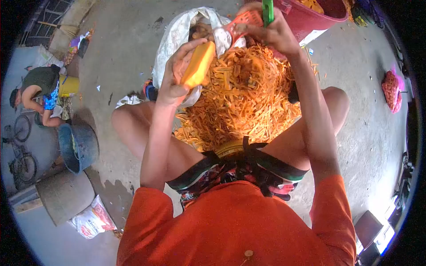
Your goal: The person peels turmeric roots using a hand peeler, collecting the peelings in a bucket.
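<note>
My left hand (171, 80) holds up a peeled, yellow-orange sweet potato (198, 65), with flat cut faces, at the left of the pile. The fingers of my right hand (279, 35) close round a slotted orange plastic hand grater (245, 24) with an upright green handle (268, 12). The tool and the sweet potato are apart. Below both hands, a large heap of orange shreds and strips (239, 97) lies between my legs. Behind my left hand stands an open white sack (171, 42) with brown unpeeled roots (202, 32) inside.
A red tub (315, 22) with orange pieces stands at the upper right. A yellow rim (230, 148) shows at the heap's near edge. To the left, another person (42, 91) bends by a yellow bucket (69, 85), near a blue tub (77, 146). A pink bag (391, 91) lies far right.
</note>
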The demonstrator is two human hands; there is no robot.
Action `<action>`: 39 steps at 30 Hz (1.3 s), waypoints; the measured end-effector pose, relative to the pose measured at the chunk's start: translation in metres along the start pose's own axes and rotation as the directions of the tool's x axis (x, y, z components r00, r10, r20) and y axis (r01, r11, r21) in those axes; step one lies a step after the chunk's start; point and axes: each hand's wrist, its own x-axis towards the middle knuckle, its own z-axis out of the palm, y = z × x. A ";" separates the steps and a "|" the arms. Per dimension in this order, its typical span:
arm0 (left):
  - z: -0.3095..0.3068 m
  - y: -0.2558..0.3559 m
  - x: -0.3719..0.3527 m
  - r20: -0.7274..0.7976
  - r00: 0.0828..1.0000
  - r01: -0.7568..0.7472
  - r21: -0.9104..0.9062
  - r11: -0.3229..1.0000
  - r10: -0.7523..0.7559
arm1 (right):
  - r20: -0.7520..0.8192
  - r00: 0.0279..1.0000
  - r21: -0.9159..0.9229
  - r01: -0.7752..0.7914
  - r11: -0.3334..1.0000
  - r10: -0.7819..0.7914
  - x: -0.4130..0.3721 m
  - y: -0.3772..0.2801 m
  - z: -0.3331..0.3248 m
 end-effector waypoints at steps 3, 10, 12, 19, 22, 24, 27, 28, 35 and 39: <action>-0.006 -0.013 0.007 -0.095 0.995 -0.036 0.057 0.998 0.041 | 0.095 0.976 0.042 0.192 0.980 -0.195 -0.006 -0.030 0.038; 0.005 -0.013 0.001 -0.080 0.997 -0.001 -0.106 0.994 -0.008 | -0.015 1.000 0.094 0.019 0.995 -0.017 -0.002 -0.005 0.009; 0.008 -0.018 0.006 -0.128 0.992 -0.012 -0.024 1.000 0.009 | 0.073 0.978 0.042 0.193 0.980 -0.196 -0.005 -0.020 0.034; 0.012 -0.004 0.003 0.029 0.999 -0.024 -0.071 0.997 0.026 | -0.085 0.992 0.027 -0.087 0.996 0.089 -0.003 -0.009 0.005; 0.009 -0.012 0.007 -0.231 0.972 -0.013 0.076 0.997 0.030 | 0.011 0.975 0.087 0.219 0.972 -0.221 -0.005 -0.026 0.043; 0.005 -0.010 0.002 -0.123 0.991 -0.050 0.061 0.997 0.057 | -0.002 0.994 0.111 0.110 0.988 -0.110 -0.004 -0.019 0.026; 0.003 -0.004 0.002 0.099 0.991 -0.089 -0.002 0.996 0.088 | -0.036 0.999 0.082 -0.001 0.997 0.004 -0.001 -0.004 0.007; 0.003 -0.005 0.004 0.018 0.998 -0.067 0.044 0.997 0.066 | 0.013 0.999 0.142 0.047 0.989 -0.050 -0.001 -0.008 0.013; 0.005 -0.001 0.002 0.091 0.991 -0.104 0.056 0.993 0.098 | -0.049 0.999 -0.004 0.022 1.000 -0.022 -0.001 -0.003 0.005; 0.007 -0.006 0.008 -0.143 0.985 -0.086 0.071 0.994 0.095 | 0.037 0.981 0.013 0.190 0.982 -0.190 -0.005 -0.033 0.041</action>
